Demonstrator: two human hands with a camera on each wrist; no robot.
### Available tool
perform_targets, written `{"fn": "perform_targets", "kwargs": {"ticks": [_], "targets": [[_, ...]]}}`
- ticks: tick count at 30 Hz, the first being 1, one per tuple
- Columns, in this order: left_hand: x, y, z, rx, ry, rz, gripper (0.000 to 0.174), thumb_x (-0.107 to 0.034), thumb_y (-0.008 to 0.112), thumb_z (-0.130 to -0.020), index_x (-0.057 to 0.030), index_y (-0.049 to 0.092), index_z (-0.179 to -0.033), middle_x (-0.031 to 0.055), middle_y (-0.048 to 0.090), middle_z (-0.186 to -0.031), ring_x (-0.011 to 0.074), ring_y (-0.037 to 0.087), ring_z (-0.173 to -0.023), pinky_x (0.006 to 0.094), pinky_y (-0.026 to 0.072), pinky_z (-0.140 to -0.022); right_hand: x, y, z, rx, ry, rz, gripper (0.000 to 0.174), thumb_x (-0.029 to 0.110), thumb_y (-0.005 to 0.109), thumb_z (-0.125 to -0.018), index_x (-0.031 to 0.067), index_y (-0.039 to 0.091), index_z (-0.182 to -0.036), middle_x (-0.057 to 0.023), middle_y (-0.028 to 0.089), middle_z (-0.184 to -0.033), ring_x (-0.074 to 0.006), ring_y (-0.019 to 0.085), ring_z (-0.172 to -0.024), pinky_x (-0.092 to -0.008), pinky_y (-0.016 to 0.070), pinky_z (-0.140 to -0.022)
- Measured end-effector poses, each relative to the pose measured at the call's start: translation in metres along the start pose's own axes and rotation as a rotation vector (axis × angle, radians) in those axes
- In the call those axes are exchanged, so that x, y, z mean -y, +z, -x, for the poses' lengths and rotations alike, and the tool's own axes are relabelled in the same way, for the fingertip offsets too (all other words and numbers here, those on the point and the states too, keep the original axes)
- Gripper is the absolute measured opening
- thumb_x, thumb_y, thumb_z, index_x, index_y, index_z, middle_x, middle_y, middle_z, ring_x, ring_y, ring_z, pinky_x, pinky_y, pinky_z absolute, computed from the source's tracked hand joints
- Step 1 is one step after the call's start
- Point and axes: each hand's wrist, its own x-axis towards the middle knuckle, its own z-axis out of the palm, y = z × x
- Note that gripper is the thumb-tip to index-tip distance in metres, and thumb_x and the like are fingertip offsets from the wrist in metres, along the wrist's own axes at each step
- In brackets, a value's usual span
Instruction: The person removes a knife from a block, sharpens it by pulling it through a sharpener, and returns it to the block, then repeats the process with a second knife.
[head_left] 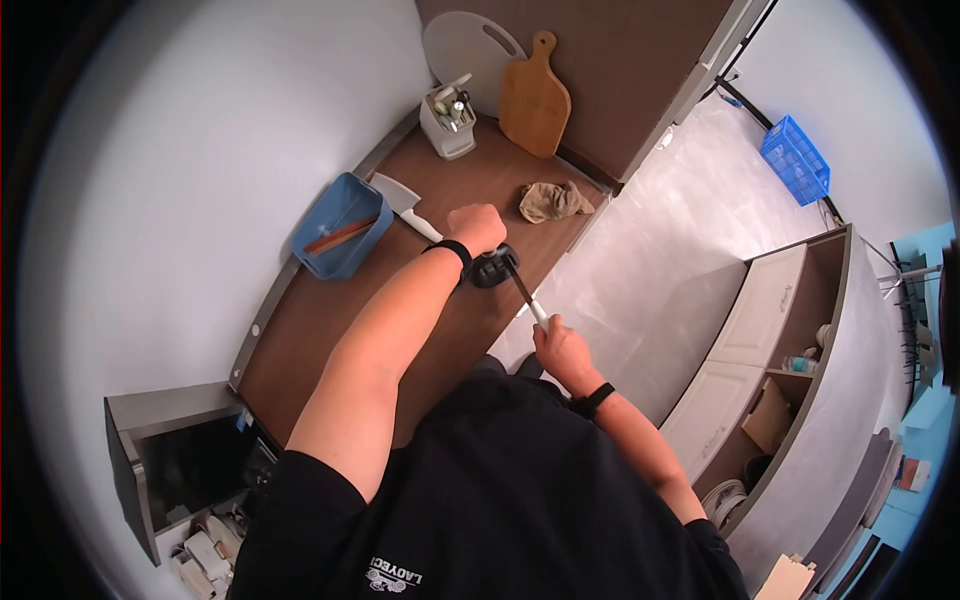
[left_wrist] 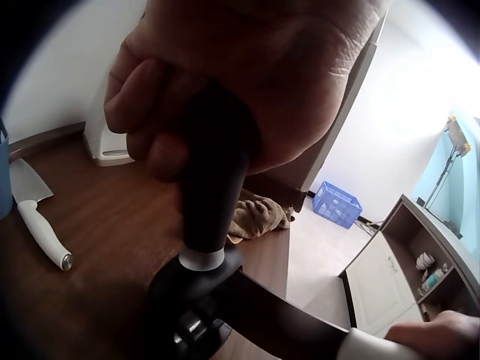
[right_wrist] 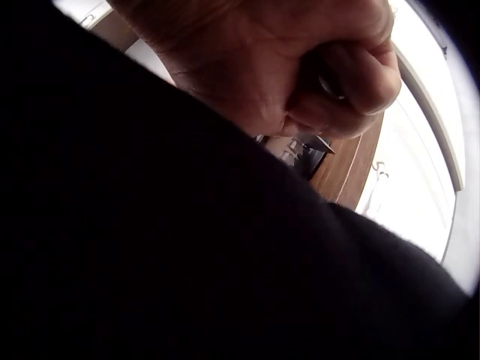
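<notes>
My left hand (head_left: 477, 228) grips the upright black handle of a knife sharpener (left_wrist: 214, 202), whose black base (head_left: 492, 268) stands on the brown counter. With my right hand (head_left: 563, 350) I hold a knife by its white handle (head_left: 540, 314). Its dark blade (left_wrist: 285, 319) runs into the sharpener's slot, so the tip end is hidden there. In the right wrist view, curled fingers (right_wrist: 352, 82) wrap the handle's end, and a black sleeve covers much of the picture. A cleaver (head_left: 397, 193) with a white handle lies just beyond my left hand.
A blue bin (head_left: 362, 254) holding long brown pieces stands by the wall. Farther back are a white knife block (head_left: 448, 138), a wooden cutting board (head_left: 537, 100) and a grey board (head_left: 465, 50). A crumpled cloth (head_left: 553, 202) lies near the counter's right edge.
</notes>
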Motion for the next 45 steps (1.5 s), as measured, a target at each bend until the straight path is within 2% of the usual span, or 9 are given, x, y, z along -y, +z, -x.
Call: {"fn": "perform_targets", "kwargs": {"ticks": [8,11,18,22,27,31,35,38,45], "targets": [[-0.006,-0.001,0.003,-0.004,-0.064,-0.017,0.026,-0.02,0.053,-0.08,-0.0103,0.072,-0.095,0.0149,0.069,-0.1,0.0298,0.066,-0.096,0.0395,0.0511,-0.078,0.021,0.036,-0.098,-0.018,-0.045,-0.053,0.033,0.029,0.05,-0.089,-0.0035,0.047,-0.093,-0.0286,0.062,-0.072,-0.0461,0.061,-0.069,-0.0525,0.0502,-0.064],[-0.003,0.001,0.002,-0.02,-0.038,0.041,0.025,-0.02,0.054,-0.079,-0.0099,0.072,-0.094,0.0157,0.069,-0.099,0.0299,0.066,-0.094,0.0397,0.0513,-0.077,0.013,0.032,-0.096,-0.024,-0.103,-0.046,0.035,0.03,0.049,-0.089,-0.0043,0.047,-0.096,-0.0291,0.062,-0.072,-0.0466,0.061,-0.068,-0.0533,0.0498,-0.062],[0.005,-0.002,-0.004,-0.008,0.02,0.089,0.027,-0.023,0.054,-0.08,-0.0067,0.072,-0.091,0.0174,0.069,-0.095,0.0328,0.066,-0.093,0.0433,0.0512,-0.075,-0.021,-0.018,0.01,0.14,-0.005,-0.018,0.032,0.029,0.052,-0.09,-0.0021,0.043,-0.089,-0.0291,0.06,-0.068,-0.0469,0.06,-0.064,-0.0547,0.0484,-0.058],[0.005,-0.001,-0.01,-0.005,-0.02,0.091,0.026,-0.022,0.053,-0.08,-0.008,0.072,-0.091,0.0156,0.069,-0.095,0.0318,0.066,-0.093,0.0417,0.0517,-0.074,0.004,-0.009,-0.026,0.098,-0.026,0.001,0.033,0.028,0.053,-0.09,-0.0029,0.044,-0.088,-0.0287,0.06,-0.067,-0.0465,0.06,-0.063,-0.0535,0.0491,-0.059],[0.003,-0.004,-0.01,0.025,-0.095,0.074,0.025,-0.022,0.053,-0.081,-0.0089,0.072,-0.091,0.0144,0.069,-0.096,0.031,0.066,-0.094,0.0399,0.0519,-0.075,0.029,0.036,-0.099,-0.025,-0.081,-0.016,0.034,0.029,0.051,-0.089,-0.0041,0.046,-0.089,-0.029,0.06,-0.067,-0.0458,0.061,-0.065,-0.053,0.0494,-0.059],[0.001,-0.002,-0.008,-0.002,-0.049,0.096,0.024,-0.021,0.054,-0.08,-0.0088,0.072,-0.09,0.0147,0.069,-0.095,0.0309,0.066,-0.094,0.0404,0.0517,-0.075,0.014,0.022,-0.088,-0.004,-0.089,-0.001,0.033,0.029,0.052,-0.089,-0.0039,0.046,-0.089,-0.0299,0.06,-0.067,-0.0467,0.06,-0.065,-0.0533,0.0494,-0.059],[0.005,0.0,-0.003,0.015,-0.053,0.123,0.024,-0.021,0.055,-0.08,-0.0082,0.072,-0.09,0.0159,0.069,-0.095,0.0315,0.066,-0.093,0.0411,0.0517,-0.076,0.001,-0.006,-0.026,0.111,-0.046,-0.022,0.033,0.028,0.053,-0.089,-0.0037,0.045,-0.089,-0.0306,0.059,-0.068,-0.0483,0.059,-0.064,-0.0547,0.0483,-0.059],[-0.001,0.0,0.0,0.008,-0.035,0.116,0.025,-0.022,0.054,-0.081,-0.0083,0.072,-0.091,0.0156,0.069,-0.096,0.0312,0.066,-0.094,0.0406,0.0517,-0.076,0.0,-0.018,-0.015,0.134,-0.025,-0.014,0.033,0.028,0.053,-0.089,-0.004,0.044,-0.088,-0.0309,0.059,-0.068,-0.0489,0.059,-0.064,-0.0552,0.0477,-0.059],[-0.005,-0.003,0.001,0.021,-0.061,0.07,0.025,-0.021,0.054,-0.082,-0.0081,0.072,-0.092,0.015,0.069,-0.095,0.0306,0.067,-0.093,0.0398,0.052,-0.075,0.018,0.031,-0.08,-0.006,-0.064,-0.021,0.03,0.026,0.05,-0.09,-0.004,0.046,-0.088,-0.03,0.06,-0.068,-0.0472,0.06,-0.065,-0.0535,0.0491,-0.058]]}}
